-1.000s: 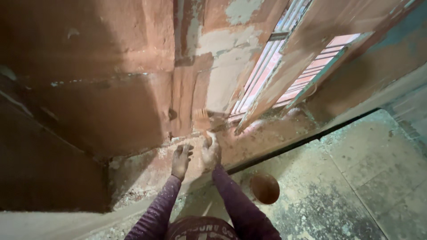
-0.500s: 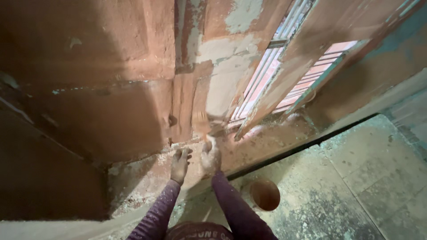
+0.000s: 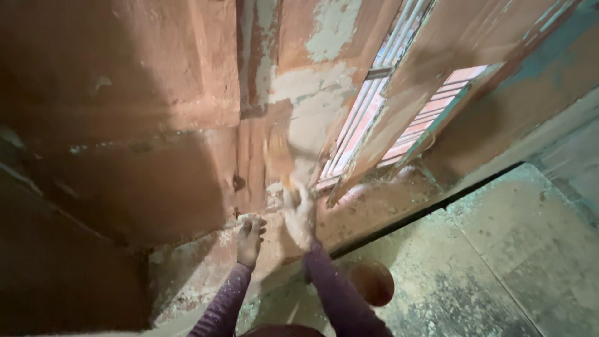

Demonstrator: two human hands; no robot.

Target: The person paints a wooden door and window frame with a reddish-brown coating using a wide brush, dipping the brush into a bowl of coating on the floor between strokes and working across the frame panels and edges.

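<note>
**Scraping at the foot of the red wall**

Plainly, the red wall [image 3: 125,106] fills most of what we see, its paint flaking to pale plaster near the corner. To the right of the wall stands a barred window [image 3: 368,118] with a shutter [image 3: 437,81] swung open in front of it. Below the wall runs a dusty ledge [image 3: 206,262], and beyond that the speckled grey floor [image 3: 499,262], where a round orange bowl [image 3: 372,282] sits just beside our right sleeve.

Our right hand [image 3: 299,215] is raised against the wall at the corner, its grip clenched around the handle of a scraper [image 3: 279,156], whose blade is blurred and lies flat on the patchy plaster above the hand. Our left hand [image 3: 249,240] rests lower, just left of the right one, fingers curled and pressed on the base of the wall, grasping nothing that we can make out.
</note>
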